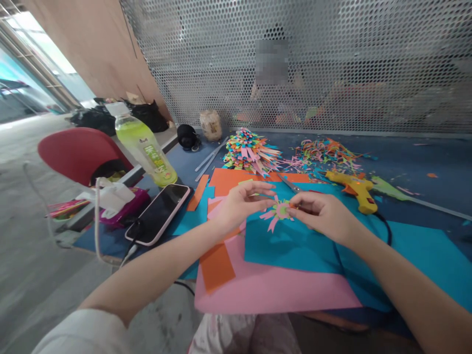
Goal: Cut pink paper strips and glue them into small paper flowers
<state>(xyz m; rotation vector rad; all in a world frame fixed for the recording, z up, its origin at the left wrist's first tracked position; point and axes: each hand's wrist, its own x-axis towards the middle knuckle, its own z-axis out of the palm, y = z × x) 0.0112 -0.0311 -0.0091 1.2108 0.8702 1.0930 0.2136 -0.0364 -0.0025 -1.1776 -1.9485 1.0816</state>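
Observation:
A small paper flower with pink petals and a green centre is held just above the blue paper sheet. My left hand pinches its left side with thumb and fingers. My right hand pinches its right side, where a small orange strip shows at the fingertips. Both hands are closed on the flower.
Pink and orange sheets lie under the blue one. A yellow glue gun, scissors, a pile of finished paper flowers and scraps lie behind. A phone, a green drink bottle and a red chair are on the left. A person sits behind the perforated screen.

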